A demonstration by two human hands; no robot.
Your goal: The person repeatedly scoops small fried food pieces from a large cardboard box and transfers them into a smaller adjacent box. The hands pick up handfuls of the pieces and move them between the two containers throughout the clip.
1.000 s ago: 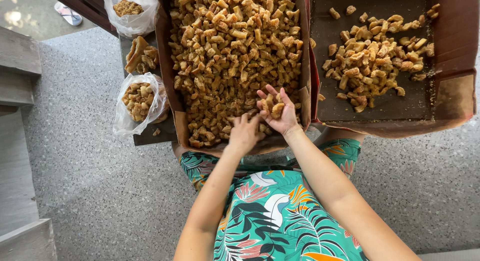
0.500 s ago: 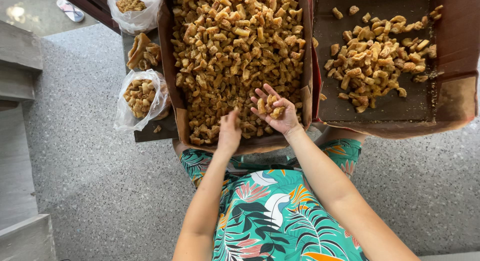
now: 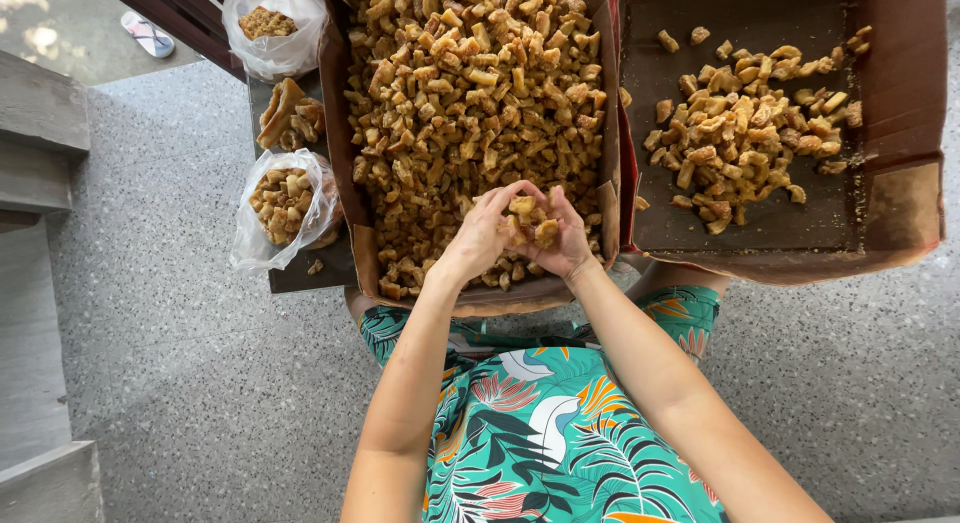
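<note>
A big cardboard box (image 3: pixel 340 183) in front of me is heaped with golden fried snack pieces (image 3: pixel 470 93). My right hand (image 3: pixel 562 245) is cupped palm up over the box's near end and holds a small pile of the pieces. My left hand (image 3: pixel 482 233) curls against that pile from the left, fingertips on the pieces. A second cardboard box (image 3: pixel 900 113) to the right holds a thinner scatter of the same pieces (image 3: pixel 745 133).
Left of the big box stand clear plastic bags of the pieces, one near (image 3: pixel 285 208) and one farther (image 3: pixel 272 28), on a dark low surface. Speckled grey floor (image 3: pixel 170 383) surrounds me. Concrete steps (image 3: pixel 40 133) lie at the left. A sandal (image 3: pixel 148 35) rests at the upper left.
My left hand has come up from the pile in the box and joined the right hand's cupped handful. Both hands shifted slightly left.
</note>
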